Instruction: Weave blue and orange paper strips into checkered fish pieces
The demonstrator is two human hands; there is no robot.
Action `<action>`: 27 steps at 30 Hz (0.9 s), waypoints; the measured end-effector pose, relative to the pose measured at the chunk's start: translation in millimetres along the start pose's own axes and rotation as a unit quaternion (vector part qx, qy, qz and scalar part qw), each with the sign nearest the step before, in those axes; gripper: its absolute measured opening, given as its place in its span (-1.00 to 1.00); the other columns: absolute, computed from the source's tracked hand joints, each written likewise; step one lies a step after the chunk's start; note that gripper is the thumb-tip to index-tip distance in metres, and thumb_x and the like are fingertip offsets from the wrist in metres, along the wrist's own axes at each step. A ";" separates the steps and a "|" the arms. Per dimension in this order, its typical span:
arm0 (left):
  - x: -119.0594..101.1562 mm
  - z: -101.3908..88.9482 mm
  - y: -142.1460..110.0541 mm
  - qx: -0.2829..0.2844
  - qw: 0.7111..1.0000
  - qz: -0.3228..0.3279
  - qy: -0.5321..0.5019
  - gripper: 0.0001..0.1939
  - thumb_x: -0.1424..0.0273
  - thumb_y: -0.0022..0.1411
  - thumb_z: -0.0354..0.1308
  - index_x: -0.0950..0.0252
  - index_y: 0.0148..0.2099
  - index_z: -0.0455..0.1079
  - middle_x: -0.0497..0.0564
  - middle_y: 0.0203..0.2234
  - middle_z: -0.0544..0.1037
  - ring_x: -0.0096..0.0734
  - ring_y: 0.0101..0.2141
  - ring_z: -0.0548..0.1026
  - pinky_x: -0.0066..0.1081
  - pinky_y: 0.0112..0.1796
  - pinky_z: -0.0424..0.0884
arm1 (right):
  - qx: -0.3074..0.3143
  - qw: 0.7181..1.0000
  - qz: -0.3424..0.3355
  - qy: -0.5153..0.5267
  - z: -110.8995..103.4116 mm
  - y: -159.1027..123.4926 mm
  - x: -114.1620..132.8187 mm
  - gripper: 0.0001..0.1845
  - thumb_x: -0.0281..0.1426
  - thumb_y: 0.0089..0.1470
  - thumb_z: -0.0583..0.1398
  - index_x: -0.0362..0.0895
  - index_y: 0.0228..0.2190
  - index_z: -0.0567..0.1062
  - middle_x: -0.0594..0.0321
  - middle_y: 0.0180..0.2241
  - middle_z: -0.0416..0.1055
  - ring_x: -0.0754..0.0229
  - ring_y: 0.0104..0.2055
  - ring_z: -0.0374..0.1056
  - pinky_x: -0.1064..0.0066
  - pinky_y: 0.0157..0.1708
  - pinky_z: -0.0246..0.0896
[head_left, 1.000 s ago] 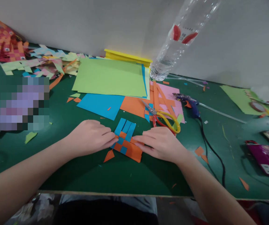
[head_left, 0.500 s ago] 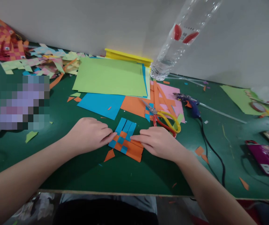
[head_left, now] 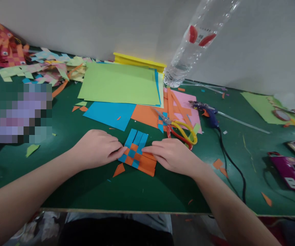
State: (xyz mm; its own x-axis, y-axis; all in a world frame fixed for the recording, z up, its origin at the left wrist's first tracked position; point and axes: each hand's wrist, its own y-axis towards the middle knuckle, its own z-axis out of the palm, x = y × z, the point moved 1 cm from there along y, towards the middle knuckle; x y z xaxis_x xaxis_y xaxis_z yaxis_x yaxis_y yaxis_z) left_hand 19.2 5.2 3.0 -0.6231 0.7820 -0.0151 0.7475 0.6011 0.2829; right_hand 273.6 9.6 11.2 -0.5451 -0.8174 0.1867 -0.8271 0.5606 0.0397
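Head view: at the middle of the green table (head_left: 98, 194), near its front edge, a blue-and-orange woven paper piece (head_left: 131, 153) lies flat between two bare hands. The left hand (head_left: 96, 148) is curled, thumb and forefinger seemingly pinched on the weave's left edge. The right hand (head_left: 174, 157) lays an outstretched forefinger on the upper right of the checks; whether its thumb grips the orange strips (head_left: 146, 164) or only rests there, I cannot tell. Blue strip ends (head_left: 137, 137) point away from the person, with dark gaps between them.

Those gaps suggest a loose weave: uneven pressure from the right forefinger could skew the checks, and a slipping left pinch could let strips slide out of line. A hard push might crease the thin paper. The scissors (head_left: 167, 120) lie just beyond the right hand, so a careless lift could knock their handles. An orange scrap (head_left: 119, 169) just beside the weave's near left corner could get caught underneath if the piece shifts.
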 end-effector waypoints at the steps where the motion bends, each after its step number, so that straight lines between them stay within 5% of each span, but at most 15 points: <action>1: 0.2 -0.3 0.2 0.000 1.000 -0.001 -0.006 -0.48 0.29 0.43 -0.15 0.26 -0.49 0.48 -0.07 -0.65 0.49 -0.41 -0.60 0.44 -0.38 -0.53 0.18 | 0.000 1.000 0.002 0.003 0.2 -0.1 0.0 -0.64 -0.52 0.22 0.01 -0.06 -0.10 0.52 0.28 -0.37 0.51 0.29 -0.41 0.35 0.41 -0.39 0.06; 27: 2.0 -6.3 2.0 -0.083 0.993 0.074 -0.033 -0.73 0.42 0.40 -0.06 0.24 -0.23 0.48 -0.14 -0.54 0.56 -0.53 -0.59 0.42 -0.43 -0.51 0.22 | 0.010 1.000 0.002 0.008 1.2 -0.5 -1.9 -0.64 -0.51 0.24 -0.01 -0.06 -0.09 0.52 0.28 -0.35 0.51 0.29 -0.40 0.34 0.40 -0.37 0.06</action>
State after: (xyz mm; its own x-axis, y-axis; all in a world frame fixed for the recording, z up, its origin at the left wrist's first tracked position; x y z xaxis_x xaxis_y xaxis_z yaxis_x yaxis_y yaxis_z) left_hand 18.0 7.0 9.6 -0.4881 0.8725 -0.0230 0.7786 0.4472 0.4402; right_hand 274.9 10.7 9.7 -0.5459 -0.8132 0.2018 -0.8279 0.5605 0.0189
